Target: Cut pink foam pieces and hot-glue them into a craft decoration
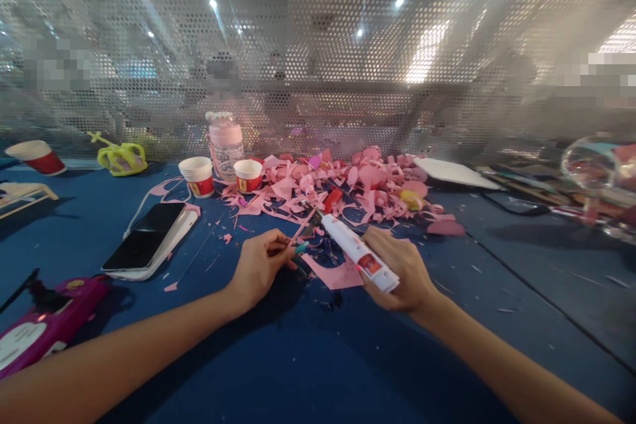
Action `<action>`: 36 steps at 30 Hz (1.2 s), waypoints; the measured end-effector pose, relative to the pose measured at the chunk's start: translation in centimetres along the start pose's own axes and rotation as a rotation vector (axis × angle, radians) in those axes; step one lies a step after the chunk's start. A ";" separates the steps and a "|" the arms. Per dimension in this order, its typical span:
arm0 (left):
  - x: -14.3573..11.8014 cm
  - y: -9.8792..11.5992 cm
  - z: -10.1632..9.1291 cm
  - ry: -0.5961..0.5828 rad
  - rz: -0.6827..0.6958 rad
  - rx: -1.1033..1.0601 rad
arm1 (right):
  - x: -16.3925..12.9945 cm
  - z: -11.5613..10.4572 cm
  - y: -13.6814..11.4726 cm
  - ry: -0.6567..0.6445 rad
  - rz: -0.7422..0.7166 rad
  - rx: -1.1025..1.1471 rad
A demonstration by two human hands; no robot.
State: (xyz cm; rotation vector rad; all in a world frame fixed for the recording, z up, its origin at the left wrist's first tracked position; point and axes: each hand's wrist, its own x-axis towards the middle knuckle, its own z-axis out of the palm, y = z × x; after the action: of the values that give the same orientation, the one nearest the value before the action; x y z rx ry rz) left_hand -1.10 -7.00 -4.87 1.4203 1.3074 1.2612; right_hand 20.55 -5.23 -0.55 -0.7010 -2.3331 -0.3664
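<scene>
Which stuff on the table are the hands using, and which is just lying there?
In use:
left hand holding a thin stick
right hand holding a white glue tube
pink paper piece

Lying about:
phone
paper cups
pink scraps
yellow toy

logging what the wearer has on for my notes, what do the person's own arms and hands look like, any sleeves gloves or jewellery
Both arms are bare from the frame's lower edge to the wrist: no sleeve shows on either forearm. The left hand and right hand are bare too, with no gloves. No watch, bracelet or ring can be made out on either wrist or hand, and no markings show. The picture is too soft to tell anything about the nails.
</scene>
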 end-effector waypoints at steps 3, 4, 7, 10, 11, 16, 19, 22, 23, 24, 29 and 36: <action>-0.1 0.1 0.1 0.004 -0.001 -0.015 | 0.0 0.0 -0.1 0.001 -0.010 0.010; -0.1 0.2 0.1 0.010 0.000 -0.016 | 0.0 0.0 -0.1 -0.001 -0.017 0.016; -0.1 0.3 0.1 0.027 0.009 0.005 | 0.0 0.0 -0.1 0.000 -0.024 0.020; -0.1 0.2 0.0 0.024 0.009 0.013 | -0.1 0.0 0.0 0.017 -0.017 -0.002; 0.0 0.2 0.0 0.020 0.009 0.011 | -0.1 0.0 0.0 0.025 -0.010 -0.008; -0.1 0.1 -0.1 0.010 0.011 0.017 | -0.1 0.0 0.0 0.024 0.032 0.005; -0.2 0.3 -0.1 0.015 0.012 0.041 | -0.1 -0.1 0.0 0.027 0.049 0.013; -0.3 0.6 -0.1 0.009 0.023 0.066 | -0.1 -0.1 0.0 0.054 0.061 0.008; -0.4 0.7 -0.1 0.009 0.024 0.073 | 0.0 -0.2 -0.1 0.058 0.063 0.009; -0.4 0.8 -0.1 0.012 0.022 0.081 | 0.0 -0.2 -0.1 0.061 0.065 0.012; -0.5 1.1 -0.1 0.030 0.017 0.106 | 0.0 -0.3 -0.2 0.062 0.091 0.031; -0.5 1.0 0.0 0.036 0.016 0.095 | -0.1 -0.1 0.0 0.065 0.099 0.030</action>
State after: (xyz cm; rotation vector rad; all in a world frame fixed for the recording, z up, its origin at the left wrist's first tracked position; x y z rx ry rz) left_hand -0.95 -7.61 -4.00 1.4826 1.3994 1.2552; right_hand 20.69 -5.32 -0.59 -0.7750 -2.2293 -0.3049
